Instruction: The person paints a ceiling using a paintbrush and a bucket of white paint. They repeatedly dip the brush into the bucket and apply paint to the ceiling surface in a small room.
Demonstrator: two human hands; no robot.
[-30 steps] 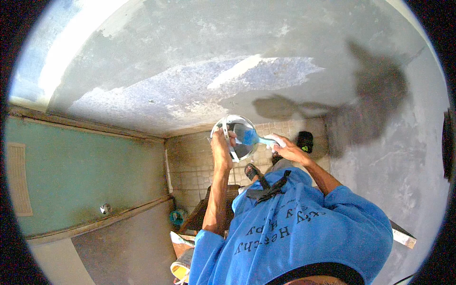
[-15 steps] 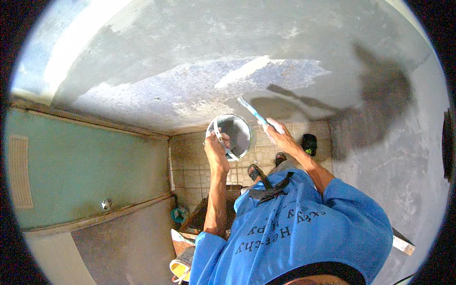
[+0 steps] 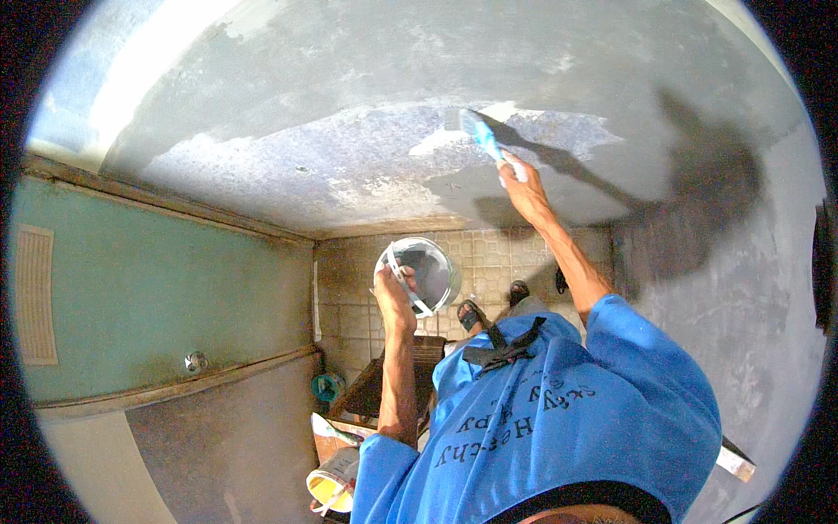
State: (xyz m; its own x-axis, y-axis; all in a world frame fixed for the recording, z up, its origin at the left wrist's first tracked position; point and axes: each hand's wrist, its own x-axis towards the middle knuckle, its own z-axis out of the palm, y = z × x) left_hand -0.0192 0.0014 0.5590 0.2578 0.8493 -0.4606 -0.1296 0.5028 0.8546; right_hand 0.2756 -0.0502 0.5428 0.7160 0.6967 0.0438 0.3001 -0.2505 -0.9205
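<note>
My left hand (image 3: 394,293) is closed round the handle and rim of a white bucket (image 3: 445,275) with grey paint inside, held out above the tiled floor. In my right hand (image 3: 524,188) I grip a paintbrush (image 3: 483,140) with a light blue handle. Its bristle end is up at the wall (image 3: 349,65), on or close to the bare bluish-white patch (image 3: 288,157). Grey coating surrounds that patch. The brush's shadow falls to its right. I cannot tell how firmly the bristles press.
A green door (image 3: 157,288) with a round knob (image 3: 195,361) is at the left. Below lie the floor tiles (image 3: 349,253), a dark stool-like piece (image 3: 375,393), a teal container (image 3: 327,387) and a bucket with yellow inside (image 3: 327,485). Another grey wall (image 3: 724,349) rises at the right.
My right hand has moved up and forward with the paintbrush, from near the bucket to the wall patch. The bucket in my left hand sits slightly lower in view.
</note>
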